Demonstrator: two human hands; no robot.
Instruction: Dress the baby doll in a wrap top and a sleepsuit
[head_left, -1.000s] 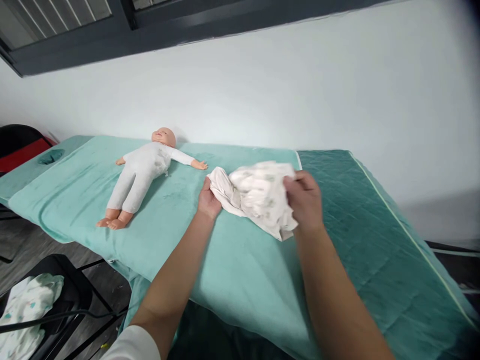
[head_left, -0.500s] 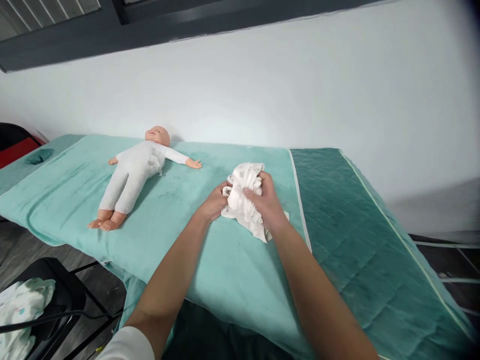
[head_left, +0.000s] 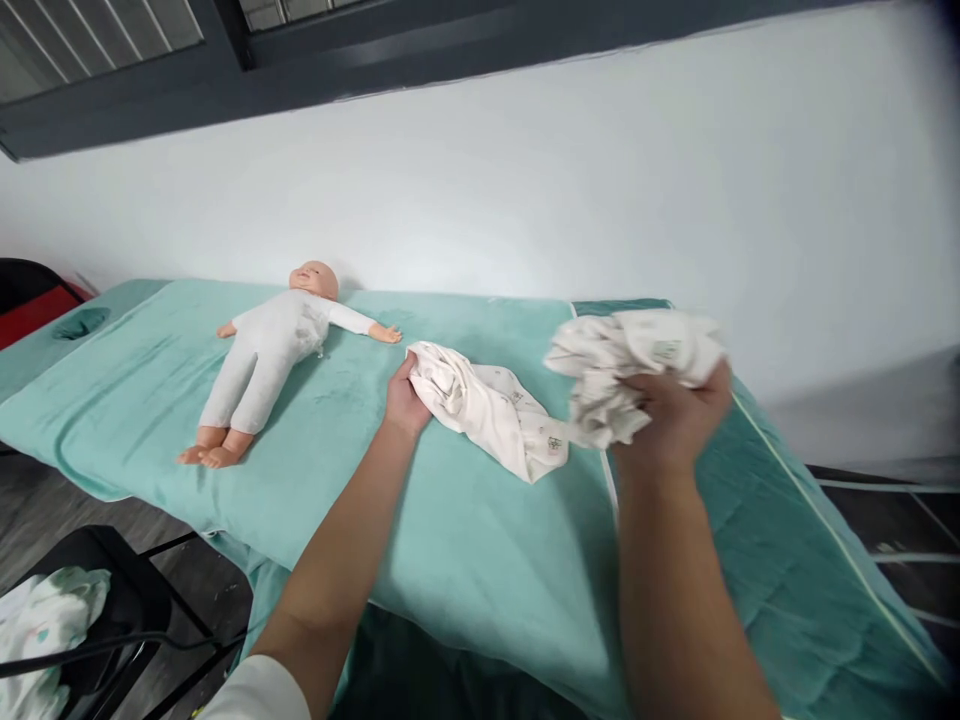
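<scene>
My left hand [head_left: 406, 398] grips the near-left end of a white printed baby garment [head_left: 487, 405], which trails to the right over the green bed cover. Raised above the cover on the right, my right hand [head_left: 679, 415] is closed around a second bunched white cloth garment [head_left: 637, 350] with a small green print. Its folds hide what kind of clothing it is. A baby doll [head_left: 270, 335] in a white bodysuit lies on its back to the left, head toward the wall, one arm stretched toward my left hand.
The bed [head_left: 322, 510] has a light green cover and a darker quilted part [head_left: 757, 570] at the right. A black chair [head_left: 127, 590] at lower left bears a printed cloth [head_left: 56, 625]. A white wall [head_left: 525, 180] stands behind the bed.
The white bundle both hands held together is now two pieces. My right hand has lifted one up and to the right; my left hand has moved slightly left with the other.
</scene>
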